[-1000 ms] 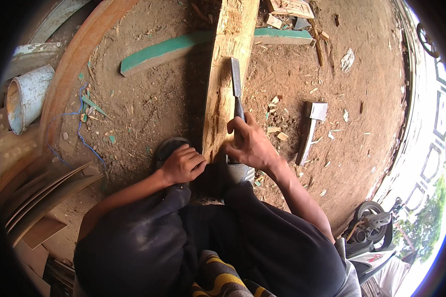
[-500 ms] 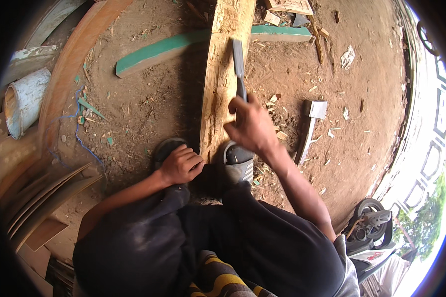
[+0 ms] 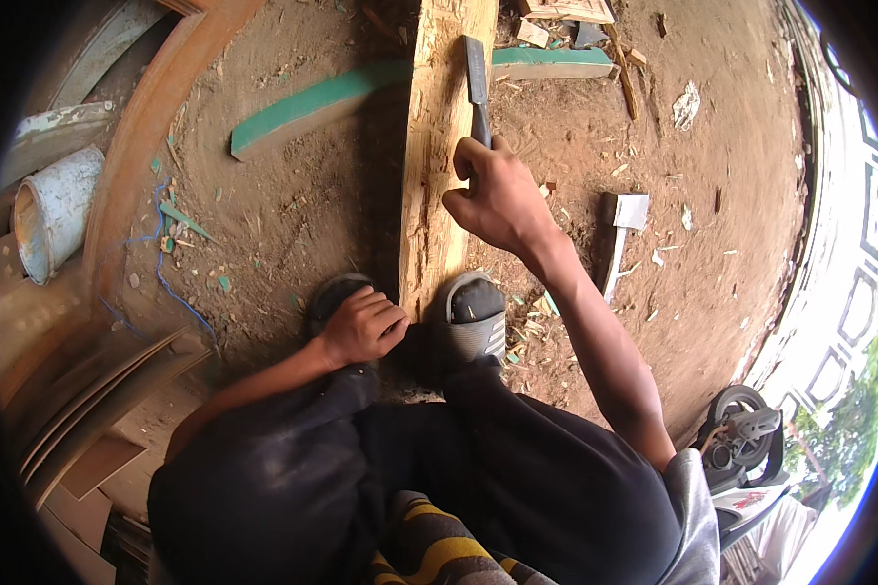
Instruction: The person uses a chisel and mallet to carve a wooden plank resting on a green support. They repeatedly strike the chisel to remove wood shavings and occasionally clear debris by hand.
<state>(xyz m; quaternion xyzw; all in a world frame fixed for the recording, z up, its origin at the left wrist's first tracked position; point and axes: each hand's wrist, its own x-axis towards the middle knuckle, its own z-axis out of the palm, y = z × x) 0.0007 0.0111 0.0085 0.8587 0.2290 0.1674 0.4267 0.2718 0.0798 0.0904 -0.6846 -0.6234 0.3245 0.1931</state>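
A long, rough-hewn wooden beam lies on the ground, pointing away from me, its near end between my feet. My right hand is closed around the handle of a flat-bladed chisel. The blade points away from me over the beam's right side; whether it touches the wood I cannot tell. Close to the beam's near left corner, my left hand rests by my knee with its fingers curled in, and nothing shows in it. A hatchet with a pale handle lies on the dirt to the right.
Behind the beam, a curved green-painted timber runs crosswise. Wood chips litter the dirt. On the left are a curved brown frame, a whitish bucket, blue string and stacked boards. A motorbike stands at lower right.
My right hand and the chisel have shifted a little farther away along the beam, and the arm is straighter. My left hand stays by the knee. The view has tilted slightly.
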